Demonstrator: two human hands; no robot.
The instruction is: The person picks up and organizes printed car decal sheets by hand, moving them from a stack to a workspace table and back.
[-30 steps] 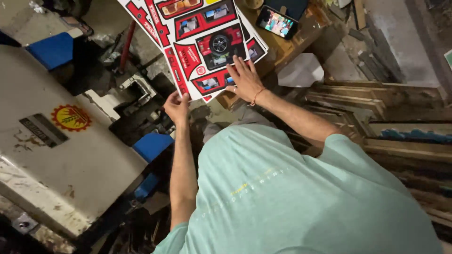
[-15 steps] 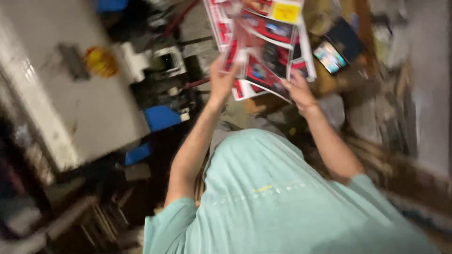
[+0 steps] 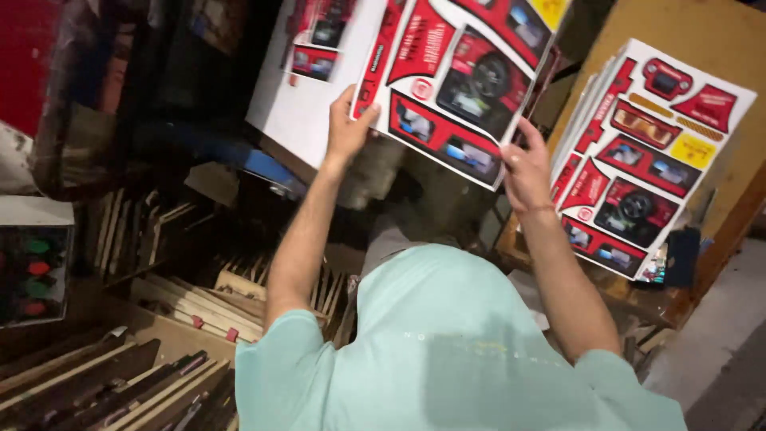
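Both hands are raised in front of the person, holding one printed sheet (image 3: 463,80) up off any surface. The sheet is white card carrying red, black and yellow die-cut style graphics, including a wheel picture near its centre, and it is tilted so that its lower edge runs down to the right. The left hand (image 3: 348,128) is closed on the sheet's lower left edge, thumb on the printed face and the fingers out of sight behind the card. The right hand (image 3: 527,166) is closed on the lower right corner, knuckles toward the camera; how its fingertips sit behind the card cannot be told. Just right of the right hand, a stack of matching printed sheets (image 3: 650,152) lies on a wooden table (image 3: 638,299), its corner hanging past the table edge, apart from the held sheet. Behind the held sheet, upper left, another white printed sheet (image 3: 307,88) rests on a dark machine bed. Wooden slats (image 3: 199,307) lie stacked below the left arm. A control box with coloured buttons (image 3: 33,267) sits at the far left edge. The person wears a pale green shirt (image 3: 447,359).
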